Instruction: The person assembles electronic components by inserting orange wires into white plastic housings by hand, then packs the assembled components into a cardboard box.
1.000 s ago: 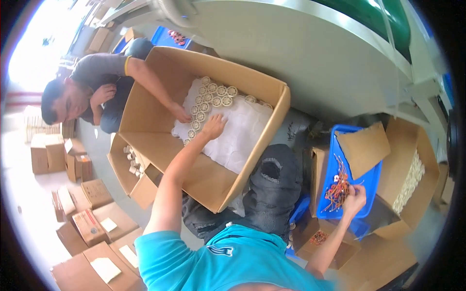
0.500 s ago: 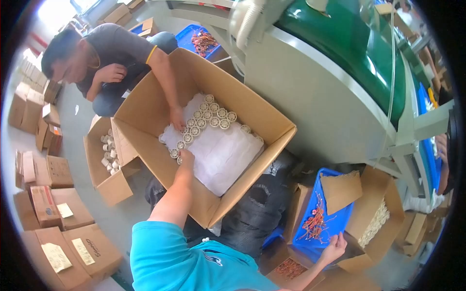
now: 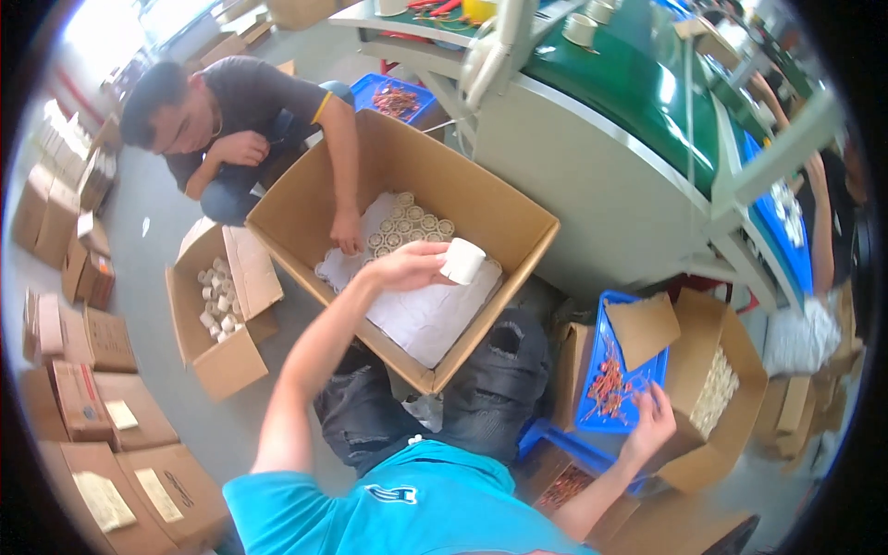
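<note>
My left hand (image 3: 407,265) is closed on a white cylindrical part (image 3: 463,262), held up over the large open cardboard box (image 3: 481,199). Inside that box, several round white parts with spoked ends (image 3: 407,222) stand packed together on a white sheet (image 3: 430,319); my left forearm and hand hide some of this. Over the edge of a blue tray (image 3: 599,421), my right hand (image 3: 655,421) has its fingers curled near red wires (image 3: 608,384). Whatever it may pinch is too small to make out. A co-worker's hand (image 3: 347,231) reaches into the large box beside the white parts.
A smaller carton (image 3: 231,370) of white cylinders stands at left, beside stacked cartons (image 3: 120,342). Right of the blue tray is a carton (image 3: 684,444) with small cream pieces. A machine with a green belt (image 3: 638,83) stands beyond the large box. The co-worker (image 3: 245,102) crouches at far left.
My left hand has risen from the parts in the large box and moved right, now with a white cylindrical part. My right hand stays by the blue tray. The view has shifted.
</note>
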`<state>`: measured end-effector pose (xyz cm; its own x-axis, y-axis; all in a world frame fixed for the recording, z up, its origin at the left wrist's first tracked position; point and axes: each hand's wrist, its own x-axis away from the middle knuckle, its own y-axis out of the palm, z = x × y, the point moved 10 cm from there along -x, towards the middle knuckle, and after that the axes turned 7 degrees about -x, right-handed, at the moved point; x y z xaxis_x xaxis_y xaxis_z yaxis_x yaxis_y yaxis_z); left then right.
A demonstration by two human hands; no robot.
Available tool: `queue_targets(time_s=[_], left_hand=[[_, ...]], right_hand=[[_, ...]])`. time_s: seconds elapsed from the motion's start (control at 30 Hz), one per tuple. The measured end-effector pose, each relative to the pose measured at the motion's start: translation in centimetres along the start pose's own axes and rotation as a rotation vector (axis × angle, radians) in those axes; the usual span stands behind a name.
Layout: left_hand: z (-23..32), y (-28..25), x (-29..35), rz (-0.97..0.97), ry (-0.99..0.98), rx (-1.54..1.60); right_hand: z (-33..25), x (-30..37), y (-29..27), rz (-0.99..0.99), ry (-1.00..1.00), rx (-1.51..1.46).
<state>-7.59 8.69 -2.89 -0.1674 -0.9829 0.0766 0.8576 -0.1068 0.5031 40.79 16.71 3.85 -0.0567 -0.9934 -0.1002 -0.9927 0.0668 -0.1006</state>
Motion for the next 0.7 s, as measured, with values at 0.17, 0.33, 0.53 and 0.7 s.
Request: queue_targets(time_s=[0.17,0.33,0.53,0.7], left_hand=[[-0.8,7.8,4.3,0.168,0.094,0.179],[2.5,16.5,9.1,0.358,0.393,-0.819],[0.8,19.5,10.7,0.013,0.201,-0.687],[-2.5,19.0,12.5,-0.176,-0.032,-0.44]], right_hand=[[-2.8,5.5,13.6,-0.495,0.15,-0.32],[-3.8,10.3,19.3,-0.782,0.41,-0.618],[-5.4,14.3,21.7,-1.013,0.579,-0.857],[-5.7,13.4,20.1,-0.811,0.16,-0.384]])
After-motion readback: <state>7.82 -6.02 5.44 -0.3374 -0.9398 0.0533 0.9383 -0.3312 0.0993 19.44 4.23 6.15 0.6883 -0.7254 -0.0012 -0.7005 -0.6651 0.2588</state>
